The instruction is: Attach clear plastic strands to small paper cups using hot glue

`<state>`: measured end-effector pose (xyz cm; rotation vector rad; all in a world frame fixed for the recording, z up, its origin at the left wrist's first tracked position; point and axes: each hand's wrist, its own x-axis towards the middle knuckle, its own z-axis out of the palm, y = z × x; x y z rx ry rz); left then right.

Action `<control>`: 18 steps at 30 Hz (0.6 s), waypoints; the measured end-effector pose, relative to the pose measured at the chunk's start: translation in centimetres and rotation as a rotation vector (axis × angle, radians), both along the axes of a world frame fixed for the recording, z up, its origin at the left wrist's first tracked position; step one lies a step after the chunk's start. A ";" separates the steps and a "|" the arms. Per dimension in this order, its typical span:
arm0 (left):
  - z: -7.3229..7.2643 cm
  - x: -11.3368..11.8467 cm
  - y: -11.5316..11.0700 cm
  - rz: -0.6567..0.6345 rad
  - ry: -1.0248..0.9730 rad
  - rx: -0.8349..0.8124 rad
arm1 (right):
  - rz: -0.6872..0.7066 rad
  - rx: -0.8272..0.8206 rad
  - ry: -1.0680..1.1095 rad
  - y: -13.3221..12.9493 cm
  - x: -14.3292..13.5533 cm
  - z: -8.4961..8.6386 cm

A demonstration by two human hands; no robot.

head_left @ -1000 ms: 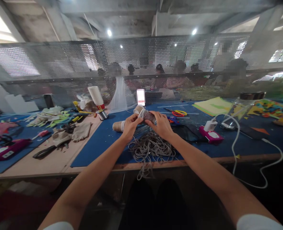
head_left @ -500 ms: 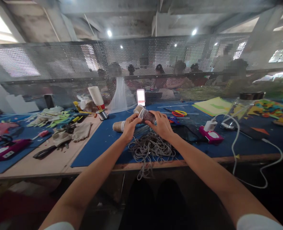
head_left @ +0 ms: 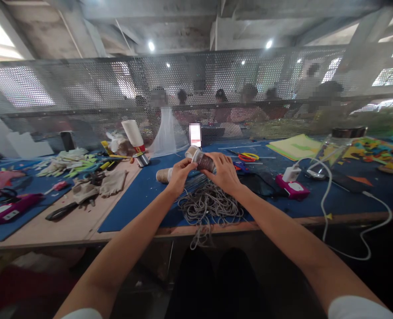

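Note:
A cylinder wrapped in brown-grey cord (head_left: 204, 161), with a white band at its paler left end, is tilted between my hands above the blue mat (head_left: 130, 204). My left hand (head_left: 179, 176) pinches it at the white band. Around its right part curl the fingers of my right hand (head_left: 224, 173), the thumb underneath. Just left of my left hand, a beige roll with a white band (head_left: 163, 175) lies on the mat, partly covered by the hand. Below both hands sits a loose heap of grey cord (head_left: 210, 204), some strands hanging over the table edge.
Yellow-handled scissors (head_left: 248, 157) and a magenta power socket (head_left: 292, 186) with a white cable lie to the right. A clear jar (head_left: 336, 146) stands beyond. Leftward are stacked paper cups (head_left: 133, 133), gloves (head_left: 112, 182) and a pink glue gun (head_left: 3, 178). Perforated mesh (head_left: 203, 79) closes the back.
My right hand has shifted slightly on the cylinder, and more of its pale left end and white band shows. The left hand keeps its pinch nearly in place.

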<state>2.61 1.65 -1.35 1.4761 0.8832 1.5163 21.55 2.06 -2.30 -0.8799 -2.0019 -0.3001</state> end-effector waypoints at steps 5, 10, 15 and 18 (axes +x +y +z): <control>0.1 0.2 -0.2 0.008 -0.083 -0.012 | 0.001 0.001 -0.006 -0.1 -0.1 0.1; 0.0 0.1 0.1 0.044 -0.061 -0.017 | -0.005 0.014 -0.030 -0.3 -0.1 0.2; -0.3 -0.2 0.4 -0.017 -0.059 -0.008 | -0.002 0.026 -0.025 -0.3 0.1 0.2; -0.3 -0.1 0.3 -0.040 -0.075 -0.017 | 0.006 0.033 -0.014 -0.3 0.1 0.2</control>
